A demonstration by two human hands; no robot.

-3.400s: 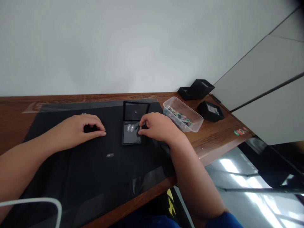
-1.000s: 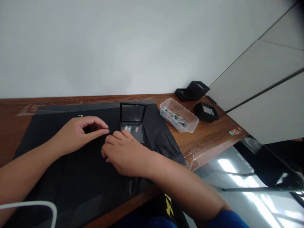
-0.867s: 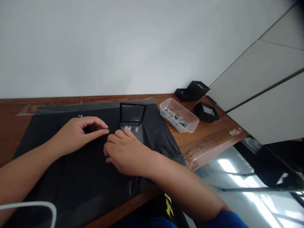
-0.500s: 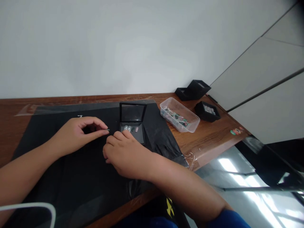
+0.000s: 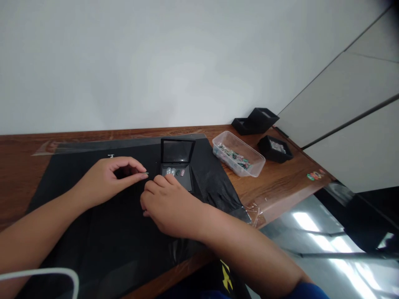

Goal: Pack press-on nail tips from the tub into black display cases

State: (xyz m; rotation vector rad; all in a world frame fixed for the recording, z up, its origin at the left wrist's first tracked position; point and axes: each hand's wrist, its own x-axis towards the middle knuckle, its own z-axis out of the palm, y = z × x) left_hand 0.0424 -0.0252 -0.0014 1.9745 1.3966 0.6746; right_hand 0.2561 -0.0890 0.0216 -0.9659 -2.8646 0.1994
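A small black case (image 5: 185, 182) stands open on a black mat (image 5: 102, 232), its lid upright and a row of small pale, green and pink pieces inside. My left hand (image 5: 109, 178) rests on the mat left of the case, thumb and forefinger pinched on a tiny dark piece. My right hand (image 5: 168, 203) lies curled on the mat just in front of the case, fingers bent down; what is under them is hidden.
A clear plastic tub (image 5: 238, 153) of small coloured pieces sits right of the mat on the wooden table (image 5: 280, 182). Black trays (image 5: 274, 147) stand at the far right corner. The table's edge drops off close to my right arm. A white curved rim (image 5: 40, 274) shows bottom left.
My right hand has left the case and come down to the mat in front of it. My left hand now pinches a tiny piece and has barely shifted.
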